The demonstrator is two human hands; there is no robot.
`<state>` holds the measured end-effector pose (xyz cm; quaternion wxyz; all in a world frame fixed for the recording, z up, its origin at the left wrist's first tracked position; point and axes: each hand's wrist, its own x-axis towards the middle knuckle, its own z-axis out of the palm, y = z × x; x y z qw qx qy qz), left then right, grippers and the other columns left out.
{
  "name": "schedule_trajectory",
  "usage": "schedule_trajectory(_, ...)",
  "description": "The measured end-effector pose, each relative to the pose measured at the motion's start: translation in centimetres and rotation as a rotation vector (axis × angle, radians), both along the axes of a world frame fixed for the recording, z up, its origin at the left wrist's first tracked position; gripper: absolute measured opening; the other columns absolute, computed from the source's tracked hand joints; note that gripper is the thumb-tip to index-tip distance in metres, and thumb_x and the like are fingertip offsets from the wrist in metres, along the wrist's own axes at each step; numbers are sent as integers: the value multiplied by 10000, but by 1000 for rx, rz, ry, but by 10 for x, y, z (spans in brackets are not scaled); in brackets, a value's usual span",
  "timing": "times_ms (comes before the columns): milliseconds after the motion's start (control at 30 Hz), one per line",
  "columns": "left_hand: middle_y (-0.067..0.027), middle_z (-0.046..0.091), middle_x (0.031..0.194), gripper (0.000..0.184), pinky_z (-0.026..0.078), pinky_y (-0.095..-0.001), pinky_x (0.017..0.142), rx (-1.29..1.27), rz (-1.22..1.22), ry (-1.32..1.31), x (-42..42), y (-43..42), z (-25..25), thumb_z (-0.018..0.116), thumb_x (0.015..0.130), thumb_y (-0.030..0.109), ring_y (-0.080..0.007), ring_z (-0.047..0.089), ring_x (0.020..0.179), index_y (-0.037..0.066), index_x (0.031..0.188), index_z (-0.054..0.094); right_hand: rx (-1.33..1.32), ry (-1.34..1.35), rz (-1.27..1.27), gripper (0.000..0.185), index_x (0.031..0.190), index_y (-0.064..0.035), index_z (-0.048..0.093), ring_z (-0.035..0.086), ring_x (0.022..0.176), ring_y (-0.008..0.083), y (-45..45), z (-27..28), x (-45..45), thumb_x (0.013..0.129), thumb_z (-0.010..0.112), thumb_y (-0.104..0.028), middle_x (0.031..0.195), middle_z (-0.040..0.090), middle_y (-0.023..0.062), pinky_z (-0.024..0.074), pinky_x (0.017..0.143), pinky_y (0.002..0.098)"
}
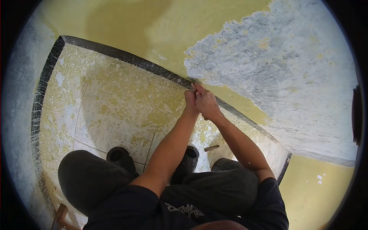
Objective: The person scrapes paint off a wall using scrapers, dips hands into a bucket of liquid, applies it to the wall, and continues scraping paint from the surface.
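My left hand (190, 98) and my right hand (207, 103) are closed and pressed together low against the wall. Their fingers meet just above the dark skirting (153, 67); whatever they grip is hidden by the fingers. Right above them, the yellow paint (172, 38) ends in a ragged edge. Beyond that edge spreads a rough grey-white bare patch (249, 57), streaked with scratch marks. A strip of yellow paint (239, 101) still lies between the patch and the skirting, to the right of my hands.
Yellow and white paint flakes (126, 92) cover much of the tiled floor (143, 147). A small brown strip (211, 148) lies near my feet. Dark footwear (188, 163) shows below my knees. Wooden furniture (60, 216) stands at lower left, and a dark object (357, 115) is at the right edge.
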<state>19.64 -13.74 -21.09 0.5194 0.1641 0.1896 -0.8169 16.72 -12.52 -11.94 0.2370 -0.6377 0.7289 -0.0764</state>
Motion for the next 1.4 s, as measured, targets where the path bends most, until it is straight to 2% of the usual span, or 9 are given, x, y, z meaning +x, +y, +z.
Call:
schedule_trajectory(167,-65,560,737,368,464,-317,616,-175,-9,196,-11,1,-13,445,940,386,-180,537,674,69,791,560,315,-172,-215,386,1222,-49,549,628,841,383,-5,56,16,868,420,-132,886,629,264,487,773,398)
schedule_trajectory(700,-59,533,622,412,438,-309,421,131,-25,68,17,-16,6,393,956,397,-180,510,478,71,762,551,-38,-156,-90,394,1250,-61,537,639,630,285,-5,9,9,882,445,-167,720,637,195,492,668,365)
schedule_trajectory(800,-78,581,803,210,495,-332,676,-183,-65,213,10,-8,-15,486,908,210,-188,567,724,37,825,572,252,-286,-291,389,1234,-62,549,638,661,321,-3,43,17,875,434,-158,736,638,202,492,694,373)
schedule_trajectory(867,-63,519,582,388,423,-316,372,-120,-106,192,4,-7,0,416,944,372,-192,496,420,67,744,548,131,-235,-220,391,1227,-73,553,637,675,326,3,47,11,866,433,-159,707,631,200,493,698,381)
schedule_trajectory(1100,-50,492,539,412,325,-320,272,257,-20,12,19,-15,2,410,934,413,-180,397,321,74,746,548,131,-241,-137,402,1244,-90,545,645,688,292,-5,10,15,863,446,-172,702,627,192,489,698,360)
schedule_trajectory(1167,-95,594,857,270,505,-366,751,-300,-125,508,4,-13,-52,470,910,291,-224,586,786,44,882,576,134,-293,-191,397,1230,-89,556,639,730,346,-2,33,12,858,434,-154,755,638,214,489,730,383)
schedule_trajectory(1300,-92,595,853,272,502,-370,765,-102,-153,249,7,-17,-33,465,910,290,-222,586,790,42,888,575,225,-260,-312,397,1228,-79,554,641,742,346,-4,21,17,857,433,-150,775,640,220,490,741,385)
schedule_trajectory(1367,-68,523,593,418,381,-311,307,219,-42,133,24,-21,4,394,931,450,-172,460,386,84,779,531,-38,-173,-88,408,1246,-75,539,649,738,332,-2,-14,16,858,442,-158,768,642,219,491,739,378)
schedule_trajectory(1400,-68,536,623,427,414,-317,355,151,-53,87,22,-19,-5,378,945,443,-177,488,428,75,802,539,26,-158,-112,413,1249,-61,530,644,778,347,-3,-6,19,858,437,-155,853,639,241,489,745,377)
